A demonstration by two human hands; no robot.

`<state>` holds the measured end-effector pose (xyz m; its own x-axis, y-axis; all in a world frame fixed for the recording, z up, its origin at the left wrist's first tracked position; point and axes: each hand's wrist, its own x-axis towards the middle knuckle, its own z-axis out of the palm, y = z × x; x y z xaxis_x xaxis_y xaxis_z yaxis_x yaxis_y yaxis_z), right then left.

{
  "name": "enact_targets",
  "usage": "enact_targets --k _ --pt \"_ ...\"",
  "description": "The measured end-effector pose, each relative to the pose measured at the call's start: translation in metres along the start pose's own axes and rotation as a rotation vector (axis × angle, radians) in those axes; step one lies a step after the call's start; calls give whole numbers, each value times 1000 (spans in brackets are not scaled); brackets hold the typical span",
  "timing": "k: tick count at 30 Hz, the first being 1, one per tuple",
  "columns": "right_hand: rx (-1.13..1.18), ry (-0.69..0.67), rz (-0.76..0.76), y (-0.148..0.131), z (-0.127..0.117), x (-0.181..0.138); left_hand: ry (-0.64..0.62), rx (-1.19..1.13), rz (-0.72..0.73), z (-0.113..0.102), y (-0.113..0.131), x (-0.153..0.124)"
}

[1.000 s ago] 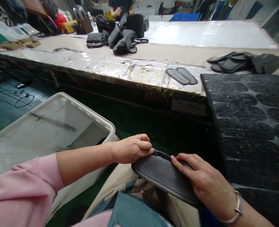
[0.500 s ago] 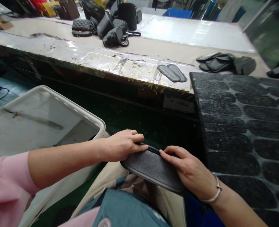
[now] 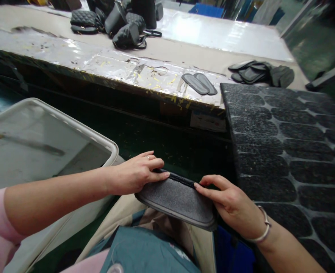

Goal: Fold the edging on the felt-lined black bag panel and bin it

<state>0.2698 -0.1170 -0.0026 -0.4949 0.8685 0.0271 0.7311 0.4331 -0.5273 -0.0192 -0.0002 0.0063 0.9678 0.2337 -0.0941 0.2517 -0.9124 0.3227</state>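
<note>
Above my lap I hold a dark grey rounded panel with a stitched border and a black folded strip along its far edge. My left hand is closed on the panel's left end, its thumb pressing the far edge. On the right, my right hand pinches the same edge between thumb and fingers. A stretch of the black edge shows between the two hands. What lies under the panel is hidden.
A white plastic bin stands at my left. A dark patterned board is on my right. Across the worktable ahead are two grey panels, a pile of dark panels and several black bags.
The camera view has shifted, so the table and bin appear farther left. My right thumb has moved slightly away from the left one along the edge, and the panel's face is turned more upward.
</note>
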Motion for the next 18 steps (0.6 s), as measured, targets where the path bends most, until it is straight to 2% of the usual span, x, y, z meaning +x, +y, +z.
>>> enact_targets --k 5,9,18 --pt "-162 -38 -5 -8 0 -2 -22 18 -17 -2 2 0" --pt "-182 -107 25 -10 -5 2 -5 26 -16 -3 2 1" --pt "-354 -140 59 -27 -1 12 -20 100 -25 -6 8 4"
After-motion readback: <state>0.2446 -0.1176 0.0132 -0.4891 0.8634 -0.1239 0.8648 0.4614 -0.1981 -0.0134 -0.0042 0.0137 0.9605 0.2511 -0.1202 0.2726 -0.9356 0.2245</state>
